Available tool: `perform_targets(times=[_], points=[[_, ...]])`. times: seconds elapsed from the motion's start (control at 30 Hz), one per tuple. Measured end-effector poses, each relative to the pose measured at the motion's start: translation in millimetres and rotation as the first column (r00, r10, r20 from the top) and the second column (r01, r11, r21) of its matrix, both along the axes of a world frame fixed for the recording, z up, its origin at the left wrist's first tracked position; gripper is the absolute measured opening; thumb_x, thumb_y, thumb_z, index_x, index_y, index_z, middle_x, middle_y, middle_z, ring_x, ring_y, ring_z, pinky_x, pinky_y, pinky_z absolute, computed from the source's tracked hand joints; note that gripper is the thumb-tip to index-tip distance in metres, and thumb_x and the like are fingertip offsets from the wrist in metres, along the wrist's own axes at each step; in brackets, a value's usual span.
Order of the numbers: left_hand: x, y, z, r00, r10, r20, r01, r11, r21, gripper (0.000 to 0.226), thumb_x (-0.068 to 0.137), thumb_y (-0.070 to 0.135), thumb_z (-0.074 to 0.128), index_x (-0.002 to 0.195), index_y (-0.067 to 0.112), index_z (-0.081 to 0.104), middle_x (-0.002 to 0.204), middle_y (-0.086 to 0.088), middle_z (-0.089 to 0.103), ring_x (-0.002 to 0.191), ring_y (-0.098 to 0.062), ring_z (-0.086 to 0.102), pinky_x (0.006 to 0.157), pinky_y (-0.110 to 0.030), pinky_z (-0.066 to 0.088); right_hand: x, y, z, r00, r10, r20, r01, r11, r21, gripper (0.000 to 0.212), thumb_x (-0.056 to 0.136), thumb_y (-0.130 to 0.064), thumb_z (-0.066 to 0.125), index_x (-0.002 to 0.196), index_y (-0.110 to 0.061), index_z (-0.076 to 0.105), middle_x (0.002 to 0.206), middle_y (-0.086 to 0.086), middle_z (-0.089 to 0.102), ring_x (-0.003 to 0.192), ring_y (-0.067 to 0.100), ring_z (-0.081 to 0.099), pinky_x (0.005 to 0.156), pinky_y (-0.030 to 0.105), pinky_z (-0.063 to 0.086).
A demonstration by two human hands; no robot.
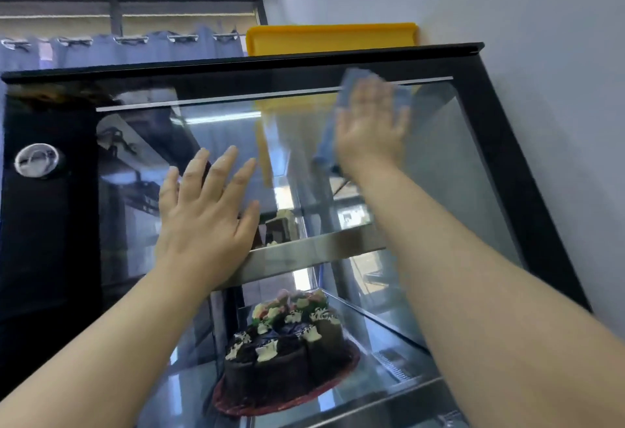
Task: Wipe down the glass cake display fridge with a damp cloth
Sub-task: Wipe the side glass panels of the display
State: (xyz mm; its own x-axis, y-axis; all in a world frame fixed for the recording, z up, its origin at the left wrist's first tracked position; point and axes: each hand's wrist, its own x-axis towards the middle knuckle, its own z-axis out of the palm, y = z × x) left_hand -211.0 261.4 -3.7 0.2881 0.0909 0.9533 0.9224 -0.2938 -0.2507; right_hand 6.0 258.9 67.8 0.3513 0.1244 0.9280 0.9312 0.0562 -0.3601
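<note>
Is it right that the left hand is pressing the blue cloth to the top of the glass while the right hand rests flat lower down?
Not quite: the hands are swapped. In the head view the right hand presses the blue cloth against the top of the glass, while the left hand rests flat lower down.

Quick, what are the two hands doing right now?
Left hand: open, fingers spread, flat on the glass front of the black-framed display fridge, holding nothing.
Right hand: open and flat, pressing a blue cloth against the glass.
</note>
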Motion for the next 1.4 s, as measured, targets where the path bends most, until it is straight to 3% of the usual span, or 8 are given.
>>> perform_targets(times=[0.13, 0.37, 0.57, 0.8, 1.0, 1.2, 1.3, 1.4], points=[[22, -7, -6, 0.998, -0.048, -0.04, 0.05, 0.998, 0.038, 0.053, 0.09, 0.04, 0.03, 0.14, 0.025, 0.038, 0.149, 0.003, 0.03, 0.138, -0.024, 0.016, 0.112, -0.048, 0.005, 0, -3, -43, 0.87, 0.025, 0.492, -0.026, 1.0, -0.004, 0.058, 0.097, -0.044, 0.007, 0.151, -0.024, 0.005, 0.159, -0.007, 0.0, 0.146, 0.01, -0.004, 0.115, 0.034, -0.01], [84, -20, -22, 0.982, -0.184, -0.039, 0.181, 0.98, -0.079, 0.06, 0.088, 0.047, 0.022, 0.146, 0.03, 0.023, 0.152, 0.012, 0.022, 0.14, -0.015, 0.009, 0.108, -0.04, 0.006, 111, -13, -11, 0.961, -0.059, -0.272, 0.056, 0.998, -0.018, 0.054, 0.102, -0.036, 0.011, 0.151, -0.017, 0.0, 0.16, -0.001, -0.004, 0.146, 0.015, -0.005, 0.118, 0.044, 0.0], [104, -9, -29, 0.997, -0.071, -0.033, 0.068, 0.995, -0.076, 0.058, 0.089, 0.042, 0.028, 0.144, 0.023, 0.034, 0.15, 0.005, 0.031, 0.136, -0.022, 0.011, 0.108, -0.049, 0.005, 103, -15, -50, 0.9, 0.019, 0.435, 0.003, 0.999, -0.049, 0.056, 0.099, -0.042, 0.013, 0.151, -0.024, 0.003, 0.159, -0.007, -0.002, 0.145, 0.008, -0.006, 0.116, 0.033, -0.009], [108, -13, -28, 0.999, -0.023, -0.031, 0.019, 0.991, -0.132, 0.064, 0.086, 0.044, 0.014, 0.149, 0.029, 0.014, 0.155, 0.011, 0.01, 0.14, -0.021, -0.003, 0.11, -0.048, -0.006, 137, -13, -55, 0.969, -0.045, -0.243, 0.044, 0.999, -0.011, 0.054, 0.102, -0.038, 0.012, 0.151, -0.019, -0.002, 0.16, -0.001, -0.006, 0.146, 0.015, -0.007, 0.118, 0.045, -0.001], [83, -23, -35, 0.991, -0.133, -0.002, 0.132, 0.985, -0.111, 0.063, 0.088, 0.048, 0.022, 0.148, 0.032, 0.013, 0.156, 0.008, 0.007, 0.143, -0.018, -0.007, 0.114, -0.045, -0.004, 90, -12, -141, 0.924, 0.001, 0.382, 0.008, 1.0, -0.021, 0.058, 0.095, -0.045, 0.008, 0.149, -0.024, 0.001, 0.157, -0.01, -0.003, 0.145, 0.008, -0.003, 0.116, 0.037, -0.008], [-15, -14, -65, 0.992, -0.035, 0.118, 0.035, 0.999, -0.004, 0.055, 0.087, 0.037, 0.036, 0.139, 0.018, 0.04, 0.149, -0.002, 0.03, 0.139, -0.028, 0.018, 0.11, -0.055, 0.01, 76, -5, -105, 0.973, -0.055, -0.223, 0.06, 0.998, 0.013, 0.056, 0.101, -0.038, 0.014, 0.151, -0.014, 0.003, 0.16, 0.003, 0.0, 0.147, 0.019, -0.003, 0.118, 0.048, -0.003], [-36, -10, -75, 0.982, -0.001, 0.189, 0.007, 0.999, -0.031, 0.056, 0.087, 0.04, 0.033, 0.137, 0.017, 0.042, 0.148, -0.002, 0.032, 0.138, -0.029, 0.02, 0.111, -0.054, 0.011, -15, 4, -118, 0.978, 0.009, 0.209, -0.022, 0.998, 0.06, 0.061, 0.097, -0.041, 0.012, 0.151, -0.012, 0.009, 0.159, 0.006, 0.006, 0.147, 0.021, 0.002, 0.117, 0.045, -0.006], [-40, -9, -76, 0.979, 0.041, 0.199, -0.023, 0.996, -0.092, 0.058, 0.088, 0.043, 0.027, 0.141, 0.02, 0.036, 0.15, -0.001, 0.028, 0.139, -0.028, 0.018, 0.111, -0.056, 0.014, -12, 1, -139, 0.792, 0.03, 0.609, -0.031, 0.999, -0.009, 0.057, 0.097, -0.039, 0.021, 0.149, -0.013, 0.022, 0.157, 0.004, 0.02, 0.145, 0.019, 0.016, 0.116, 0.046, 0.007]])
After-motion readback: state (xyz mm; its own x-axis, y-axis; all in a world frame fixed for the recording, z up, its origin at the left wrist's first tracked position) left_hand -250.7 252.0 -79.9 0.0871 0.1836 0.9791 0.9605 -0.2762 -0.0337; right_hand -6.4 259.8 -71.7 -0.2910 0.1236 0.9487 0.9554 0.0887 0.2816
